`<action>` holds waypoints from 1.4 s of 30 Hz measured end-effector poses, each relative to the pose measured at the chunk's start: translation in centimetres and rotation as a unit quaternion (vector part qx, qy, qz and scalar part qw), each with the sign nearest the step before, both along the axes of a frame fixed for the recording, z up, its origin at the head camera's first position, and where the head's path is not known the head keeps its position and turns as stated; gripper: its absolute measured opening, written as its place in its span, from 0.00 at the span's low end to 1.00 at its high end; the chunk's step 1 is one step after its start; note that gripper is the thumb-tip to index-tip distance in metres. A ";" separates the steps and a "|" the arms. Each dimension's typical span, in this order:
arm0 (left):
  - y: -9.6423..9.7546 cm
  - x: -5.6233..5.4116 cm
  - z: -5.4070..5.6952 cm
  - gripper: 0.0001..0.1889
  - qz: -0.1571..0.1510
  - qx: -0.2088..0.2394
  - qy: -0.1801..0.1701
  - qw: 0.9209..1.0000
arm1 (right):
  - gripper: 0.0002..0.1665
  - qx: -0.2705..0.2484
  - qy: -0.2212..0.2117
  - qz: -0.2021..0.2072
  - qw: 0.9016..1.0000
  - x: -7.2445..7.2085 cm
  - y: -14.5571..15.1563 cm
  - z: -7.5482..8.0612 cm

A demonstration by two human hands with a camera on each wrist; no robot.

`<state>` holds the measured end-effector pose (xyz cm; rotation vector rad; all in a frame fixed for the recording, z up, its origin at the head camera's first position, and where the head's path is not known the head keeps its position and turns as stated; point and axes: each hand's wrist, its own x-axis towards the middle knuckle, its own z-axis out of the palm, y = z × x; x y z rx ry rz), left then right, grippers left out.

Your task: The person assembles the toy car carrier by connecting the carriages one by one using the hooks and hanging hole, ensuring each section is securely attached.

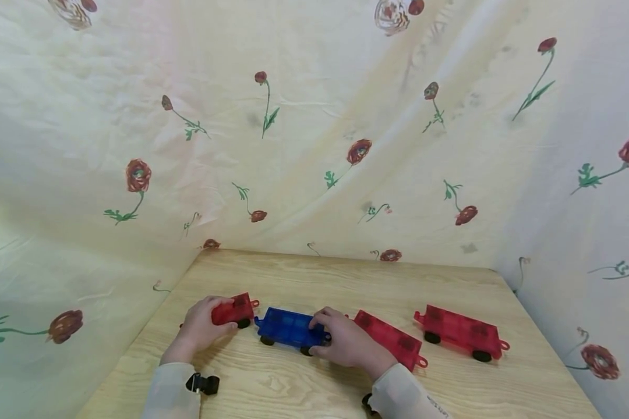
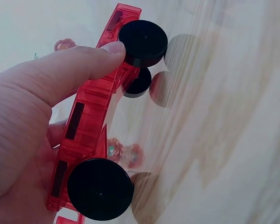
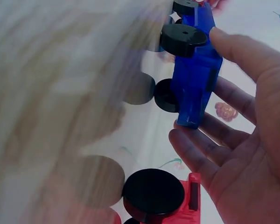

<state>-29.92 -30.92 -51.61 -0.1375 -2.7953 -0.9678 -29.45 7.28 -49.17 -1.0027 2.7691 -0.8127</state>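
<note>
At the left of the table, my left hand (image 1: 204, 326) grips a translucent red toy train car (image 1: 236, 310) by its sides. In the left wrist view the thumb presses beside one of its black wheels (image 2: 142, 42). A blue toy train car (image 1: 285, 327) stands just right of it, its hook end pointing at the red car's loop with a small gap between. My right hand (image 1: 348, 340) pinches the blue car's right end between thumb and fingers. In the right wrist view the thumb touches the blue body (image 3: 198, 79), with the other fingers along its far side.
A second red train car (image 1: 390, 337) lies right behind my right hand, partly covered by it. Farther right another red car (image 1: 461, 331) stands on its wheels. Flowered cloth (image 1: 304, 145) hangs around the back and sides of the wooden table (image 1: 272, 381).
</note>
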 end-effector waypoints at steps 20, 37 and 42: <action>-0.2 0.5 -0.2 0.29 -0.002 0.061 0.046 0.997 | 0.23 -0.013 -0.016 -0.037 0.999 -0.4 0.2 -0.9; 0.9 0.4 0.1 0.28 -0.056 0.090 0.032 0.994 | 0.24 -0.021 -0.003 -0.056 0.998 -0.7 0.7 -0.8; 1.2 0.4 0.0 0.27 -0.078 0.089 0.035 0.992 | 0.24 -0.018 -0.001 -0.059 0.998 -0.6 0.6 -0.7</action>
